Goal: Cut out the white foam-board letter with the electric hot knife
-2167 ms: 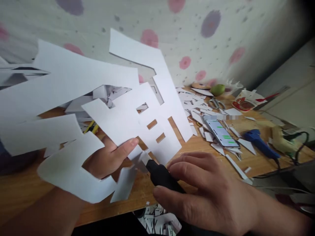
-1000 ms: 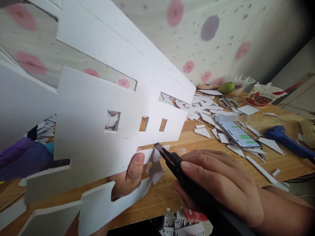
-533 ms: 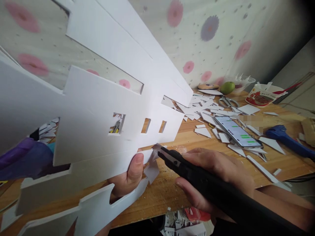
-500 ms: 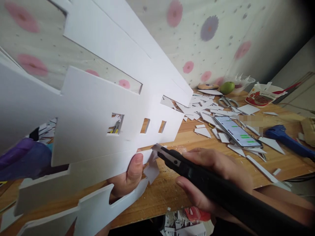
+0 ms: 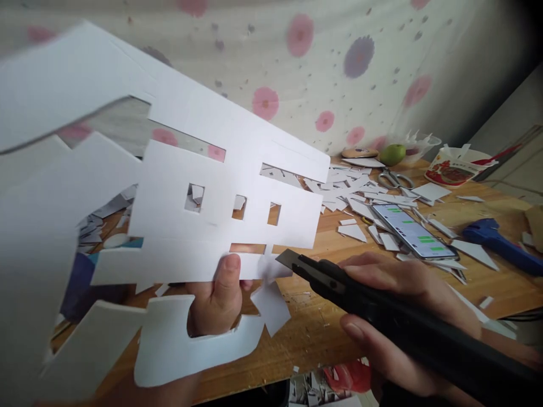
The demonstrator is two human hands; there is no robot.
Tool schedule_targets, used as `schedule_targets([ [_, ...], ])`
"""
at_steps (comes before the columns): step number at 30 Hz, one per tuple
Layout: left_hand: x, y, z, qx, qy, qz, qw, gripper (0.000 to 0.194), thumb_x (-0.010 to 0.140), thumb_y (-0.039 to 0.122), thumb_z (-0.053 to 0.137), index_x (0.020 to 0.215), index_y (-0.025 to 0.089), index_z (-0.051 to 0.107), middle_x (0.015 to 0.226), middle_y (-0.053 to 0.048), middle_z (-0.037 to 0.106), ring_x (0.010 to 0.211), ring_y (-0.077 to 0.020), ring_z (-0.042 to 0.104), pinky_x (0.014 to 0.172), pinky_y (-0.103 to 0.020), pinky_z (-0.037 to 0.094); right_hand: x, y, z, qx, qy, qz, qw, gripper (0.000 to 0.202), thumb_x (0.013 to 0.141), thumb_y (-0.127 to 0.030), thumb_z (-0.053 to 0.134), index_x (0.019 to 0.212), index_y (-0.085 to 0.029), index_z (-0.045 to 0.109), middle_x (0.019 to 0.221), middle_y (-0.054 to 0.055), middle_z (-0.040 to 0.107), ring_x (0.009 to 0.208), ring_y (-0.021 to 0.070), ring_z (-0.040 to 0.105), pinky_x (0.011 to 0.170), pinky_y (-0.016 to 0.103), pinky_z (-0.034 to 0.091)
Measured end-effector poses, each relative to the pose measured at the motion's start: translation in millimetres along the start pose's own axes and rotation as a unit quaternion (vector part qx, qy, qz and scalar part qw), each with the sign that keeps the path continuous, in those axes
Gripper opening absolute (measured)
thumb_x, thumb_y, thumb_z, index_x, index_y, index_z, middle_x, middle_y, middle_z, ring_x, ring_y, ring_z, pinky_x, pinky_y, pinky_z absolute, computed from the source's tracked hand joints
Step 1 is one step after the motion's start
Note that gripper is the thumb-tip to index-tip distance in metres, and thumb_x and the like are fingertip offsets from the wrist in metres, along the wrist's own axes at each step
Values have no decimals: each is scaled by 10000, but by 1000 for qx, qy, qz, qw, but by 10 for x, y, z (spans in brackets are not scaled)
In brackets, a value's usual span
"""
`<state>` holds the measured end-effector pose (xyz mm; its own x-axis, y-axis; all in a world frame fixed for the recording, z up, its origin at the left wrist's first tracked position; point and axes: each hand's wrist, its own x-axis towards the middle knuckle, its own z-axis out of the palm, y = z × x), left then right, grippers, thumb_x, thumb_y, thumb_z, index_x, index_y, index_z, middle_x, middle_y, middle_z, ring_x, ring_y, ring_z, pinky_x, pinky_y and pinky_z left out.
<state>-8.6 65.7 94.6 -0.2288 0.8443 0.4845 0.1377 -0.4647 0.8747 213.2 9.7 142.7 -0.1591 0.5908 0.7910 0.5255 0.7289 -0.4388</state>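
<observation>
A large white foam board [image 5: 169, 175] with several rectangular cut-outs hangs tilted over the wooden table. My left hand [image 5: 220, 297] grips its lower edge, the thumb pressed on the front face and the other fingers mostly hidden behind. In my right hand [image 5: 403, 305] is a black utility knife [image 5: 365, 299], its blade out and pointing left at the board's lower right edge, beside a narrow slot. A small white flap [image 5: 271, 305] hangs below the blade.
White scraps [image 5: 352, 189], a lit phone [image 5: 413, 232] and scissors [image 5: 394, 178] lie on the table [image 5: 314, 333]. Farther off are a green fruit [image 5: 392, 154], a paper bowl [image 5: 456, 167] and a blue glue gun [image 5: 500, 243]. Below the table edge, more scraps [image 5: 316, 390] show.
The board has turned to face me more squarely, and its upper part has come down. My right hand and the knife have moved slightly right, drawing the blade back from the strip near my thumb.
</observation>
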Motion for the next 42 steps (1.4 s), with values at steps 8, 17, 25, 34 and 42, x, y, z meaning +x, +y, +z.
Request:
schedule_targets([
  [8,76,-3,-11,-91,-117,-132,980,411,865,639,680,875,231,734,633,4,649,426,-129,507,383,-265,427,-75,252,-161,-16,13,-47,999,433,856,-319,769,1272,-272,657,930,56,787,787,235,781,664,318,661],
  [17,56,-227,53,-154,-198,-168,953,490,748,606,827,931,183,656,649,9,641,542,-114,580,511,-220,502,-19,1058,-50,80,202,266,939,494,830,-486,787,1261,-278,663,909,66,772,776,268,767,667,426,643],
  [25,-124,-139,144,-148,-243,-187,940,440,774,524,831,895,147,639,676,25,637,545,-109,579,546,-256,518,-9,830,-61,279,144,381,870,605,642,-489,887,1125,-273,593,972,30,703,839,234,711,657,379,625],
  [34,-527,347,194,-159,-169,-259,938,549,621,607,892,872,171,671,688,6,650,576,-142,557,571,-275,478,-280,425,-218,379,163,427,805,560,571,-334,910,1003,-255,562,785,-58,630,671,147,621,619,323,580],
  [42,-1218,346,284,-254,-246,-363,862,620,577,664,885,946,214,670,810,-27,691,721,-207,640,673,-327,523,-954,-52,-479,362,330,506,710,623,451,-233,942,970,-217,599,754,-52,673,608,130,633,534,235,528],
])
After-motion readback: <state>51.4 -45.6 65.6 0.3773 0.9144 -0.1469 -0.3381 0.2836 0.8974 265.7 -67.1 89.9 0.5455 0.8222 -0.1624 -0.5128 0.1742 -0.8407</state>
